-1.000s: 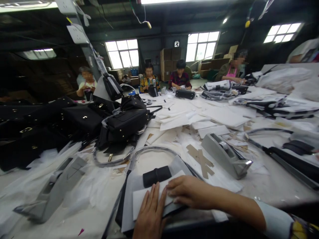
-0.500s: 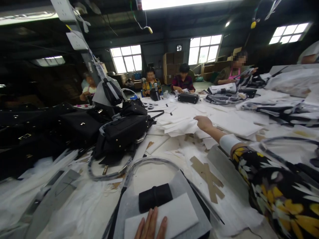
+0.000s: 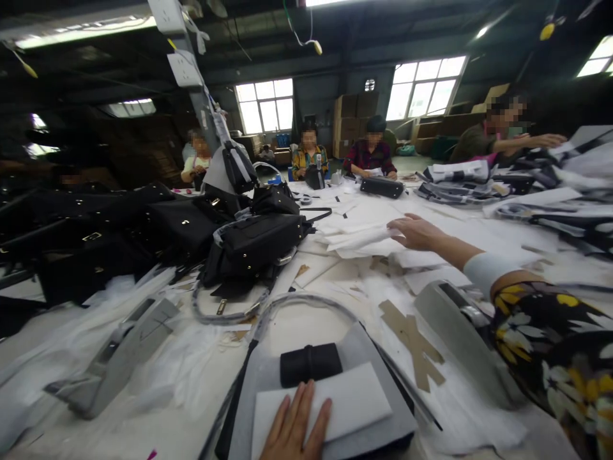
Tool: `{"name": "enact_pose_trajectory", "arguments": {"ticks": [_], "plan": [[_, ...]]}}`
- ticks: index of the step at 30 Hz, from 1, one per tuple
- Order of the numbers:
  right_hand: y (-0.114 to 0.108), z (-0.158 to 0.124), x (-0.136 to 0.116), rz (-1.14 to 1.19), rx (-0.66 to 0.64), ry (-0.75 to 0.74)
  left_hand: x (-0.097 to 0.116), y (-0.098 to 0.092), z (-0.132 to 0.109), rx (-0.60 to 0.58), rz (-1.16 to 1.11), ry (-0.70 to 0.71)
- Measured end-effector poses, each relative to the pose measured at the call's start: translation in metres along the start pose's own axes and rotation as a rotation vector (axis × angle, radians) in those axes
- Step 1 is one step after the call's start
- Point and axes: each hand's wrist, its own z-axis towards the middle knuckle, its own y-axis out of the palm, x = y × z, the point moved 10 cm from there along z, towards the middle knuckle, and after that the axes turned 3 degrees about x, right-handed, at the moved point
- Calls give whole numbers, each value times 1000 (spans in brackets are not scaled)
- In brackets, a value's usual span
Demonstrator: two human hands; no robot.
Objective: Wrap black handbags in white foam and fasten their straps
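My left hand [image 3: 299, 425] lies flat, fingers apart, on a folded white sheet [image 3: 354, 399]. That sheet rests on a black handbag [image 3: 402, 441] covered with thin pale wrapping [image 3: 253, 374]. Just above it sits a rolled black piece with a band round its middle [image 3: 311, 364]. The bag's wrapped handle [image 3: 306, 299] arches away from me. Far out to the right, my right hand [image 3: 416, 231] is stretched over a loose pile of white sheets [image 3: 359, 239], its fingers extended and apart at the pile's edge. Whether they touch a sheet I cannot tell.
Black handbags [image 3: 258, 243] are heaped on the left. Two grey tape dispensers [image 3: 129, 351] [image 3: 460, 338] flank the wrapped bag. Brown cardboard strips [image 3: 412, 345] lie between. Several people sit across the table, one person [image 3: 498, 137] reaching right. A post [image 3: 191, 83] rises at left.
The view has swung left. My right hand's fingers have gone from closed at the white sheets to stretched out. My left hand stays on the folded sheet. The co-worker at right has extended an arm.
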Motion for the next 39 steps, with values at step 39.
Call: {"name": "enact_pose_trajectory", "arguments": {"ticks": [39], "plan": [[-33, -303, -366, 612, 678, -113, -10, -17, 34, -332, -275, 76]]}}
